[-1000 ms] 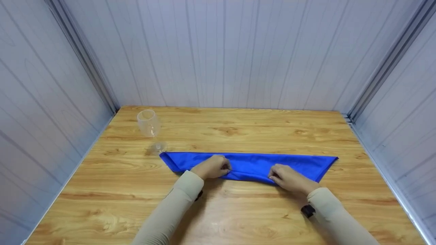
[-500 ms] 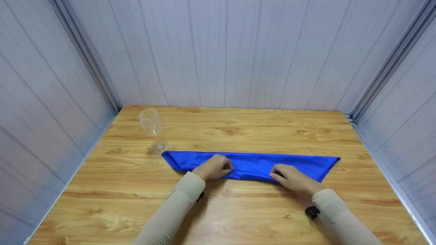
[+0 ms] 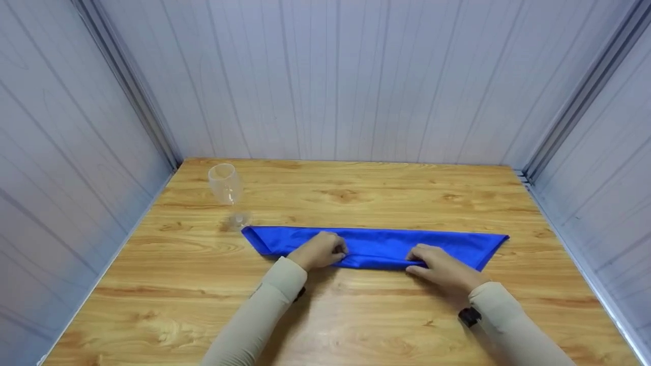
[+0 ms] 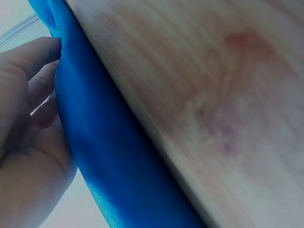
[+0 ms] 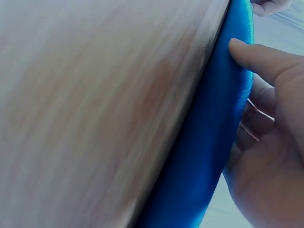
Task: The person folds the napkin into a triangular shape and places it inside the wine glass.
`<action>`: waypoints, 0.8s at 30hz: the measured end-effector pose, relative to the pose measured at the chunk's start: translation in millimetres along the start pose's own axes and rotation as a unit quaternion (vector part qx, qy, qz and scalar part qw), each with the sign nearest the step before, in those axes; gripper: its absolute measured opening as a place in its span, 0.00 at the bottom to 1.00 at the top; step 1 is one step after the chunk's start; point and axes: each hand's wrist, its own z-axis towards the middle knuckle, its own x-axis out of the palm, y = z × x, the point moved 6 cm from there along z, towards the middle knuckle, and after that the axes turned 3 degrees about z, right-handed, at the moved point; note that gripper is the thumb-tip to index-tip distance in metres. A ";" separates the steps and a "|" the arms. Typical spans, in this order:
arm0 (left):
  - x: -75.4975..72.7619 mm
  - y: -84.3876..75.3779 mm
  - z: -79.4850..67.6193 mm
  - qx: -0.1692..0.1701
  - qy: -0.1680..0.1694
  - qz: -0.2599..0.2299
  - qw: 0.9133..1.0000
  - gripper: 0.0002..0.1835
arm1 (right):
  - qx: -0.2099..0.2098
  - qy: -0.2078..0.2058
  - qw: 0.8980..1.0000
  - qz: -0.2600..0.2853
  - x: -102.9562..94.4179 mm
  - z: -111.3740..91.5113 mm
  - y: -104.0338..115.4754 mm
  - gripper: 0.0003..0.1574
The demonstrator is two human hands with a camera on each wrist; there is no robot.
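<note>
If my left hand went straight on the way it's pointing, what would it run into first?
The blue cloth, which the left hand holds near its front edge. Beyond, the line seems to cross the wooden table toward the back wall, though depth is unclear.

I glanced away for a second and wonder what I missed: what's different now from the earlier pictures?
The right hand has opened a little: its thumb has moved away from its fingers, toward the person, at the near edge of the blue cloth. Nothing else was picked up or put down. The left hand stays on the cloth, and the wine glass stands where it was on the table.
</note>
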 end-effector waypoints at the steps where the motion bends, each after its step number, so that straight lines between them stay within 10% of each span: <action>1: -0.1 -0.2 0.0 0.000 -0.001 0.000 1.000 0.05 | 0.000 -0.003 1.000 -0.001 -0.4 0.9 -0.5 0.06; 24: 3.0 2.7 -2.2 -0.033 -0.005 0.010 0.999 0.04 | 0.008 -0.052 0.998 -0.037 -5.4 15.3 -7.9 0.05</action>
